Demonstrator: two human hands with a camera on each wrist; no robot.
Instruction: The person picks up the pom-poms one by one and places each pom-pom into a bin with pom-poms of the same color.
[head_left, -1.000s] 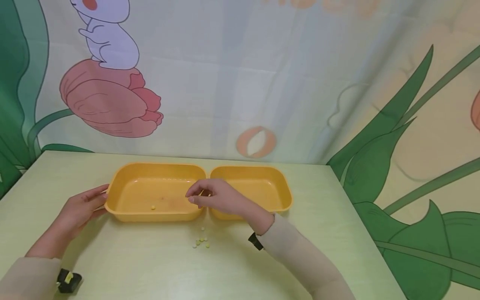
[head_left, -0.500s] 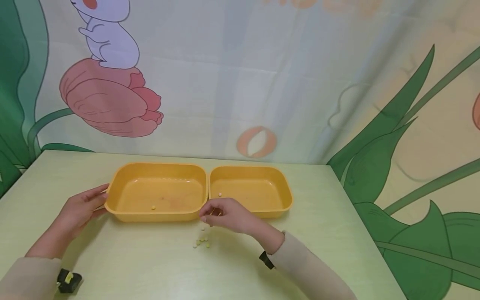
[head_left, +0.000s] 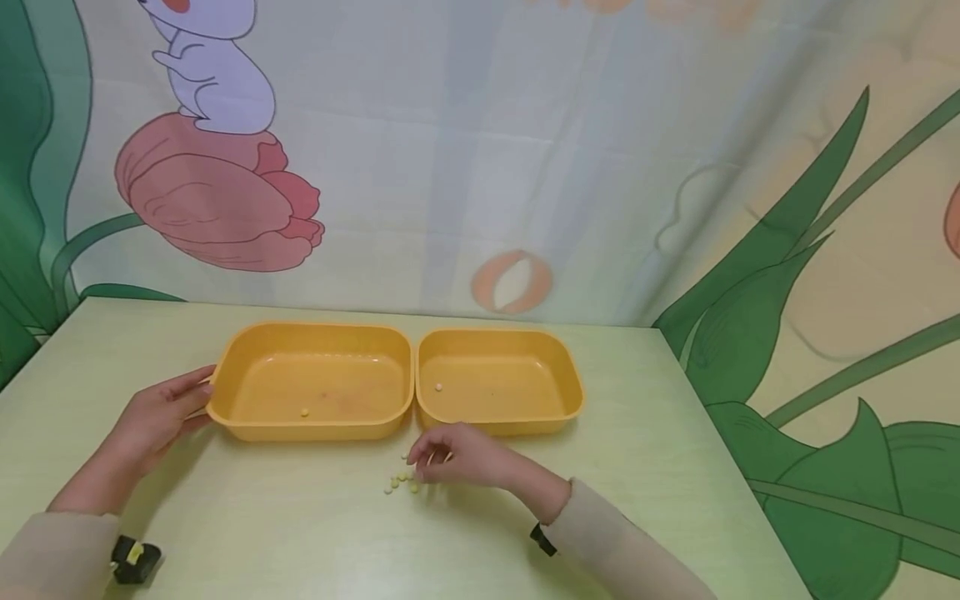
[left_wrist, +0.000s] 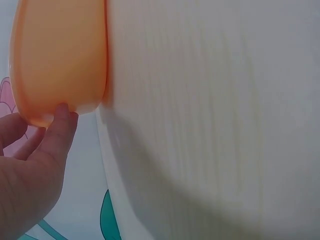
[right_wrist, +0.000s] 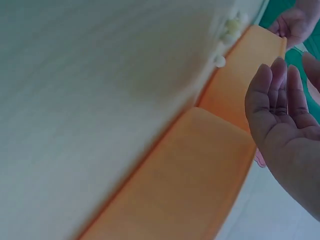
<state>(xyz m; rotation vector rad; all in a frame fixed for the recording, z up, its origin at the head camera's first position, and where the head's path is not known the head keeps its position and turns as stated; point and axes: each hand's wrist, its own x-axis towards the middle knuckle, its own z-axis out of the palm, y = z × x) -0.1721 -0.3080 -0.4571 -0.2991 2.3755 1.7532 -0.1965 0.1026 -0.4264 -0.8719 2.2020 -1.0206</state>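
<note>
Left grip [head_left: 156, 418] open against tray [head_left: 315, 432], right grip [head_left: 467, 457] loose; bead [head_left: 304, 412] inside: head view only.

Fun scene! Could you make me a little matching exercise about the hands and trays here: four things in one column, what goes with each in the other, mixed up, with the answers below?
Things
1. Left hand
2. Right hand
3. Left tray
4. Right tray

Places and states
A. Has one whitish bead inside
B. Touches the outer end of a tray
C. Has one yellow bead inside
D. Is beside the loose beads on the table

Right pairs
1-B, 2-D, 3-C, 4-A
</note>
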